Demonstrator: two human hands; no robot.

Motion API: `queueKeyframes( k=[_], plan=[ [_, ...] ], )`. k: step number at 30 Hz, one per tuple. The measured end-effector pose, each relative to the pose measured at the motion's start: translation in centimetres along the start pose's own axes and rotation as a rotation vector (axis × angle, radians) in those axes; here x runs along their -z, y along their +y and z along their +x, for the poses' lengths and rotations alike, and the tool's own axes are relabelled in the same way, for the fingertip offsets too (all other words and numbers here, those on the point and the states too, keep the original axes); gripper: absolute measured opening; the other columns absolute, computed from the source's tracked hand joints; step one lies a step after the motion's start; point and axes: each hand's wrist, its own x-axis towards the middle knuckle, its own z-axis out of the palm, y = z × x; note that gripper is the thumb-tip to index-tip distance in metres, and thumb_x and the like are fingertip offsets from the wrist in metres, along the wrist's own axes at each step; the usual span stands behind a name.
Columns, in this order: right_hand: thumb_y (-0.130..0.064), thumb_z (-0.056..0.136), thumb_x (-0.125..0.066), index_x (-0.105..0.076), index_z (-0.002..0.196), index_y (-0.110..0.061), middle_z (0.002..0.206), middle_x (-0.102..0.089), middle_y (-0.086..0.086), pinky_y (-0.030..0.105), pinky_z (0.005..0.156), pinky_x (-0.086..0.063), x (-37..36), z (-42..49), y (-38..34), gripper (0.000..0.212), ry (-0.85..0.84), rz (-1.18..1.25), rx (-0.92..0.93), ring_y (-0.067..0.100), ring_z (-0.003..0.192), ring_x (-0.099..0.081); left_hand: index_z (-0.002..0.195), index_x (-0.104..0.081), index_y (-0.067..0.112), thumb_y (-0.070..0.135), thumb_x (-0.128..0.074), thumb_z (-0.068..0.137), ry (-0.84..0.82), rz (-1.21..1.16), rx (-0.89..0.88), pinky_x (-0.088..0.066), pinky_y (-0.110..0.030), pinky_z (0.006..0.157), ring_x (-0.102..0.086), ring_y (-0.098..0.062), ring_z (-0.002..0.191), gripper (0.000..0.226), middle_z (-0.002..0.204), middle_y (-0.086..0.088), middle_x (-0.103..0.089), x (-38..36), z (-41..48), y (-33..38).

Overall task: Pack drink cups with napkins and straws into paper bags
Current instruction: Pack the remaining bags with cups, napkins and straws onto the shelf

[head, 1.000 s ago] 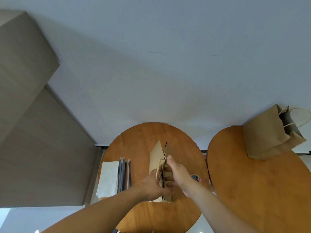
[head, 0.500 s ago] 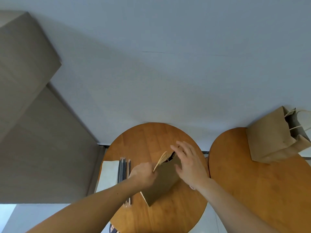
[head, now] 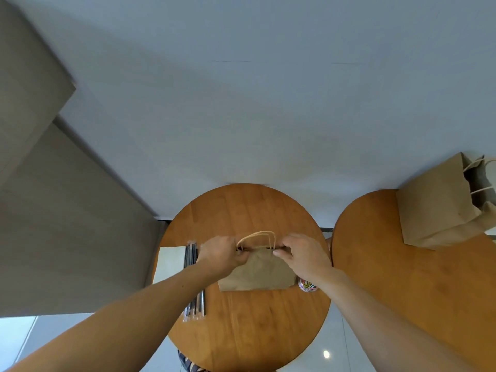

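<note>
Two round wooden tables stand side by side before a pale wall.

Near table [head: 241,331]:
- Brown paper bag [head: 257,272] at centre, folded flat, mouth toward 12 o'clock, bottom fold toward 6.
- Left hand [head: 222,255] pinches the mouth edge at the bag's 10 o'clock corner. Right hand [head: 302,253] pinches it at 2 o'clock. Fingers of both are curled tight on the paper rim.
- Twine handle [head: 256,233] loops up between the two hands.
- Wrapped dark straws [head: 192,255] lie at the bag's 9 o'clock, partly under the left forearm. White napkins [head: 170,261] sit just beyond, at the table's edge.
- Small multicoloured round object [head: 308,285] at the bag's 4 o'clock, half hidden by the right wrist. Cannot tell what it is.
- No drink cup in sight.

Second table [head: 402,291], at 3 o'clock: another paper bag [head: 440,208], opened out, handles at its mouth.

Reading: the step in hand looks like opening the flat bag, and nothing is packed in it yet. The next move calls for drawing the two walls apart evenly and pushing the bottom out square so that it stands. The paper looks thin, so a lopsided pull could tear the rim near the handle.
</note>
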Motion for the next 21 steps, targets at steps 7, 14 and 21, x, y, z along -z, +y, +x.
queueKeyframes(
  k=[7, 14, 21],
  plan=[
    [-0.022, 0.098, -0.057, -0.072, 0.107, -0.017, 0.094, -0.069, -0.008, 0.020, 0.065, -0.049, 0.7, -1.5, 6.6, 0.018, 0.312, 0.098, -0.292, 0.004, 0.076, -0.059, 0.039, -0.034, 0.044, 0.043, -0.068, 0.090, 0.089, -0.129, -0.032, -0.019, -0.017, 0.036, -0.047, 0.019, 0.047, 0.061, 0.046, 0.041, -0.044, -0.2, 0.6, -1.1],
    [-0.024, 0.100, -0.051, -0.070, 0.108, -0.017, 0.102, -0.071, -0.001, 0.028, 0.073, -0.054, -7.0, -4.7, 13.1, 0.022, -0.289, -0.122, -0.484, 0.013, 0.088, -0.064, 0.045, -0.034, 0.035, 0.044, -0.066, 0.090, 0.082, -0.161, 0.007, -0.020, -0.017, 0.039, -0.044, -0.003, 0.039, 0.056, 0.039, 0.015, -0.046, -1.0, 0.5, -1.0],
    [-0.036, 0.098, -0.052, -0.067, 0.092, -0.022, 0.082, -0.064, -0.006, 0.025, 0.056, -0.047, -10.7, -3.3, 14.9, 0.022, -0.383, -0.298, -0.448, 0.013, 0.074, -0.063, 0.054, -0.046, 0.031, 0.049, -0.060, 0.092, 0.030, -0.158, 0.092, -0.027, -0.021, 0.045, -0.048, -0.010, 0.048, 0.044, 0.054, 0.000, -0.057, -1.2, 0.6, -0.9]
  ],
)
